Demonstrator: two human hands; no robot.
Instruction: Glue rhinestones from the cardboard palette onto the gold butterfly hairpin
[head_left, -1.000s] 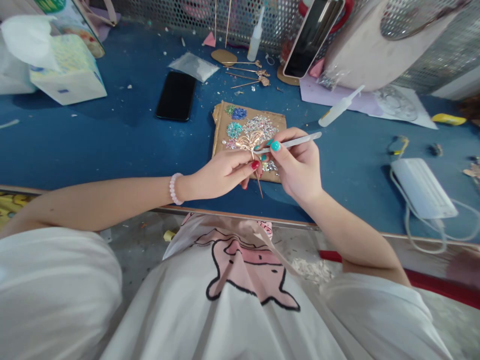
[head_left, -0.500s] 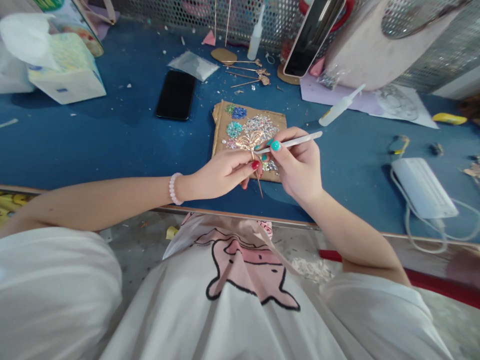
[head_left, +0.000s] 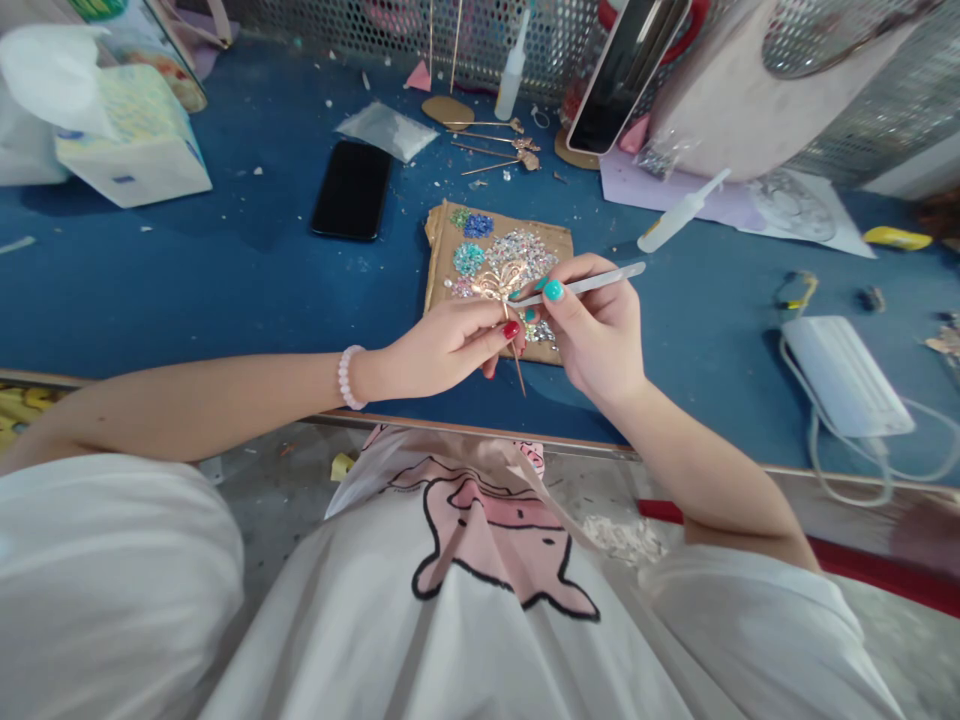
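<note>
Between the thumb and fingers of my left hand (head_left: 442, 352) is a gold hairpin (head_left: 501, 280) with a butterfly-shaped top; its thin stick pokes out below the fingers. My right hand (head_left: 600, 335) is closed in a pinch around white tweezers (head_left: 606, 278). Their tip meets the base of the butterfly, though the fingers partly cover it. Beneath both hands lies a piece of cardboard (head_left: 436, 270) bearing piles of small rhinestones: clear ones (head_left: 523, 250), turquoise ones (head_left: 469, 259) and blue ones (head_left: 478, 226).
A black phone (head_left: 352, 190) and a clear plastic bag (head_left: 388, 131) lie behind the cardboard, near several hairpins (head_left: 517, 150). Right of them lies a glue bottle (head_left: 675, 222). A white power bank (head_left: 847, 375) with a cable is far right, a tissue box (head_left: 139, 150) far left.
Almost nothing differs. My right hand and the tweezers have shifted very slightly; my left hand keeps the hairpin in the same place.
</note>
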